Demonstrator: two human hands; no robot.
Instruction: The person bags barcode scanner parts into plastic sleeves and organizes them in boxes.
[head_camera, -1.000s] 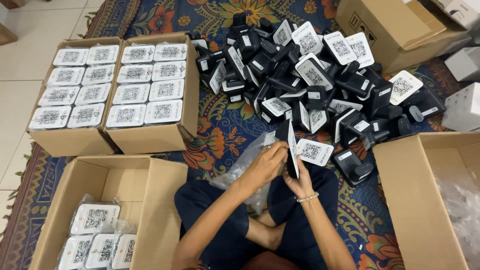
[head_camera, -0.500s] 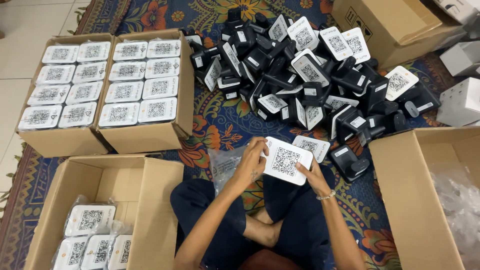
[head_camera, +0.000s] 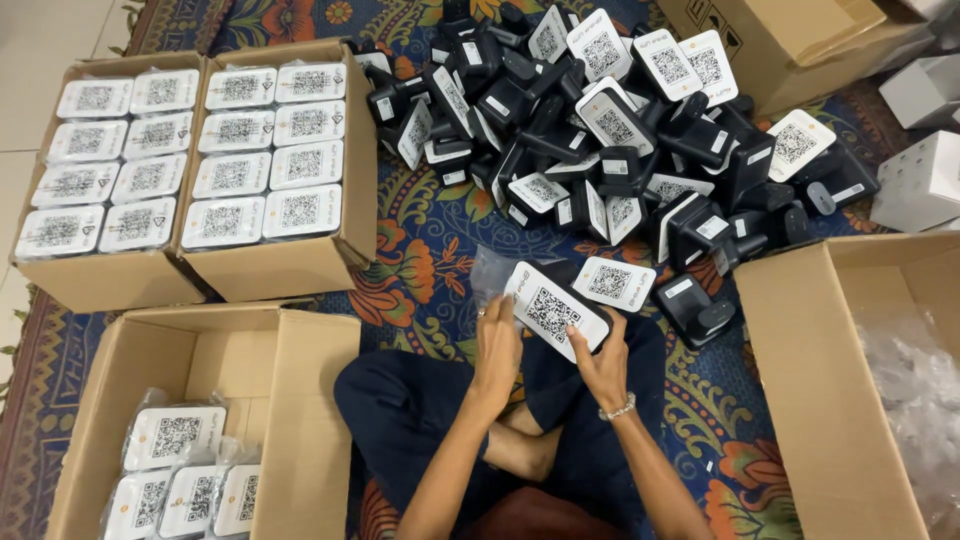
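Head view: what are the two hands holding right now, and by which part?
Both hold one white rectangular code-printed device: left hand at its left end, right hand at its lower right edge. A clear plastic bag lies behind it.

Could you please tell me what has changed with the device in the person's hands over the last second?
The white-faced device, edge-on a second ago, was turned until its patterned face pointed up; it now lies tilted, held by the left hand and right hand, with the clear plastic bag still behind it. The pile of black devices and the cardboard boxes stayed as they were.
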